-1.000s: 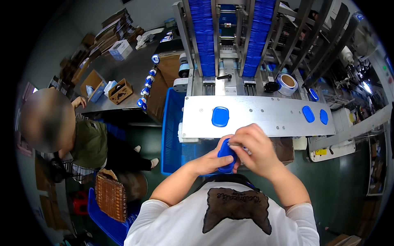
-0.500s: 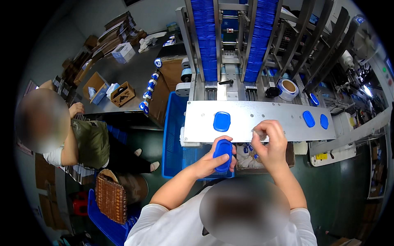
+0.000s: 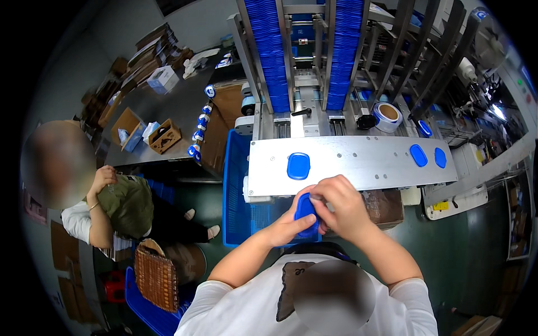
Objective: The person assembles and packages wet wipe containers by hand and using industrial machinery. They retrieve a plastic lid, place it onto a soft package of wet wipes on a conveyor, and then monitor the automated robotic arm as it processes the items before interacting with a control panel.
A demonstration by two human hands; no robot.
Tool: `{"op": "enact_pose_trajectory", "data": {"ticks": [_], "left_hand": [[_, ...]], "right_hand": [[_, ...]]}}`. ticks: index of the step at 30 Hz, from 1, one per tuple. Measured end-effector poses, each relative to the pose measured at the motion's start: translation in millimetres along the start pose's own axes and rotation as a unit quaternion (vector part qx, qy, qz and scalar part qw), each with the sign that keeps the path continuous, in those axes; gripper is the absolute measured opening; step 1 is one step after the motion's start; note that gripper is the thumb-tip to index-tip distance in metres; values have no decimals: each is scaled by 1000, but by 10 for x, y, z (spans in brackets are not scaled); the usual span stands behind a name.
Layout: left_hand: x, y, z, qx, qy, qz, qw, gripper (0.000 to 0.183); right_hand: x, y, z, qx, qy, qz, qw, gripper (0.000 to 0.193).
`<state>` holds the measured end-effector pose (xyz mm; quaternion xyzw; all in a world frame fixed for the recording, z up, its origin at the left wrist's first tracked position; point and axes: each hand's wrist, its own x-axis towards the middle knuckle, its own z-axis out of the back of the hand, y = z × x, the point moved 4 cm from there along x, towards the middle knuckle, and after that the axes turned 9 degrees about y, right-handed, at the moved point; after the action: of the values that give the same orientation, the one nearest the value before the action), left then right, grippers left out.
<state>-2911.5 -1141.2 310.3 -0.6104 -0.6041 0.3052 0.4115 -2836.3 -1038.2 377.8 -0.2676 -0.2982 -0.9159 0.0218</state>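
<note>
My left hand [image 3: 286, 228] grips a blue plastic lid [image 3: 304, 208] shaped like a rounded rectangle, with the thumb across its near end. The lid is tilted up in front of the steel plate's near edge. Against the lid's right side, my right hand [image 3: 342, 204] is closed with bent fingertips at its face; whatever they pinch is hidden. Just beyond my hands, a similar blue lid [image 3: 298, 166] lies flat on the steel plate [image 3: 358, 168]. Two more blue lids, a left one [image 3: 418, 155] and a right one [image 3: 440, 158], rest towards the plate's right end.
Tall stacks of blue lids [image 3: 343, 56] stand in the machine's metal guides beyond the plate. A blue crate [image 3: 235, 190] sits below left, a cardboard box [image 3: 384, 208] below right. At the left, another person [image 3: 126, 207] sits beside a dark table [image 3: 168, 106].
My right hand has moved left and nearer, from over the plate's edge onto the lid in my left hand. The view has shifted slightly. The other person's arm has lowered.
</note>
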Motion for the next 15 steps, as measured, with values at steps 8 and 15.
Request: {"op": "enact_pose_trajectory", "data": {"ticks": [8,15], "left_hand": [[72,-28,-72,-124,-48,-25,991,61],[91,78,-50,-186,-121,14,975,53]], "right_hand": [[-43,9,-15,6,7,26,1000,24],[-110,-91,60,6,-47,-19,999,23]]}}
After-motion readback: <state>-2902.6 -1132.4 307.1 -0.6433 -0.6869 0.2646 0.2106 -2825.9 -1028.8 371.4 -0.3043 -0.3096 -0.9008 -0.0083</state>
